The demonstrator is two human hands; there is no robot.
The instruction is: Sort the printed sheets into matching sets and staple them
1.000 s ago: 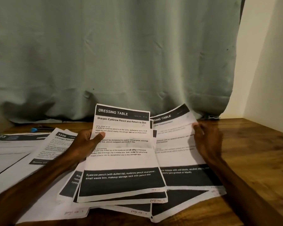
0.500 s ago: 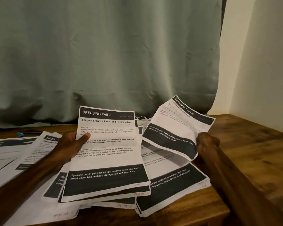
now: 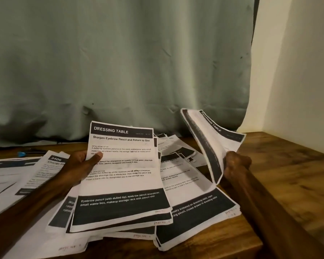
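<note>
My left hand [image 3: 79,163] grips the stack [image 3: 120,176], thumb on top. My right hand [image 3: 236,165] pinches a curled sheet [image 3: 211,143] above the table [image 3: 288,176].

Left hand [image 3: 80,163] grips stack [image 3: 122,176]; right hand [image 3: 236,165] lifts sheet [image 3: 211,141].

A brown wooden table with visible grain [image 3: 281,176] carries overlapping printed white sheets with black bands [image 3: 195,212], spread from its left side to near its right front corner. At the far left, beside the sheets, lies a small blue-tipped object [image 3: 22,153], too dim to identify.
</note>
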